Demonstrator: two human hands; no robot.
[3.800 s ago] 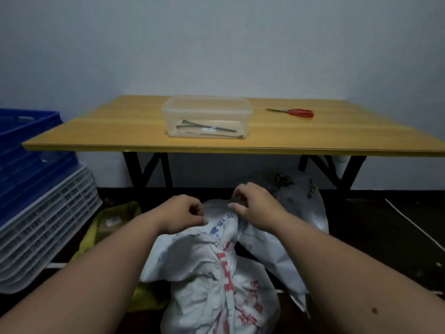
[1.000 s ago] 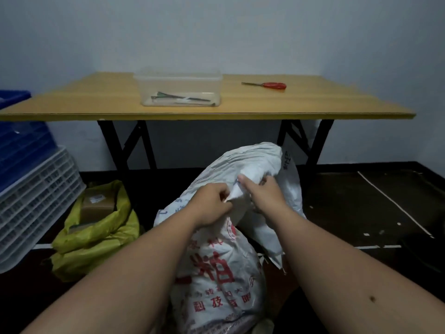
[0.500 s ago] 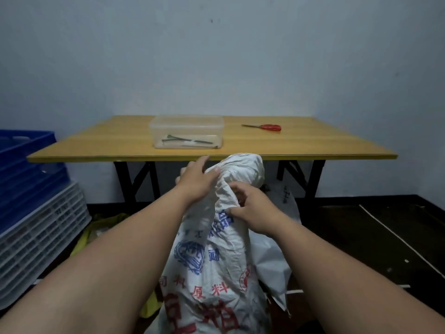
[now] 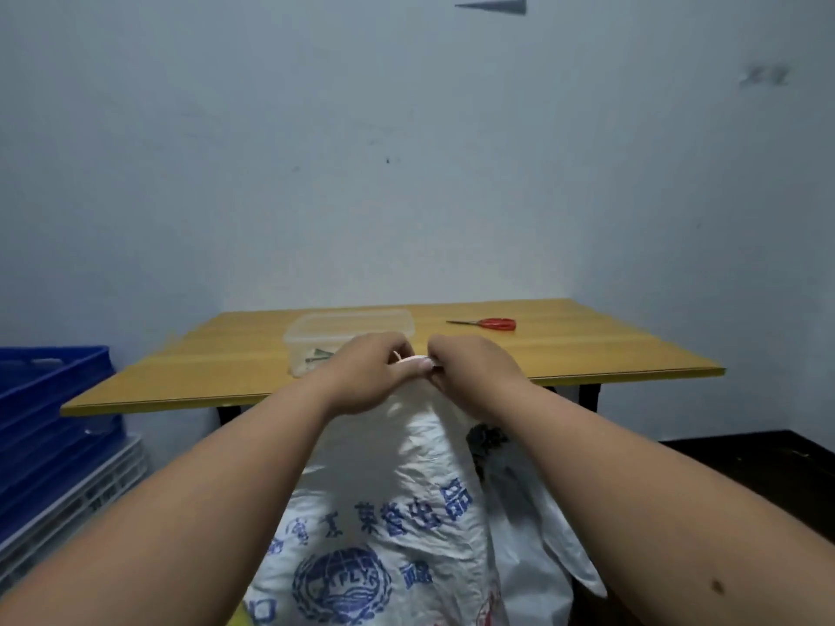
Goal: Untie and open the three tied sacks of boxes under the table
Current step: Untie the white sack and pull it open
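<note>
A white woven sack (image 4: pixel 388 526) with blue and red print stands upright in front of me, its gathered neck raised to table height. My left hand (image 4: pixel 366 377) and my right hand (image 4: pixel 470 368) both pinch the top of the neck, thumbs almost touching. A second white sack (image 4: pixel 537 548) leans behind it on the right. The yellow sack is out of view.
The wooden table (image 4: pixel 587 354) stands against the wall with a clear plastic box (image 4: pixel 348 329) and red scissors (image 4: pixel 490 323) on it. Blue crates (image 4: pixel 40 408) stacked on white ones (image 4: pixel 77 499) fill the left side. Dark floor lies at the right.
The sack has been lifted from lying on the floor to upright. Both hands have risen with its neck and closed together at the very top. The view has tilted upward.
</note>
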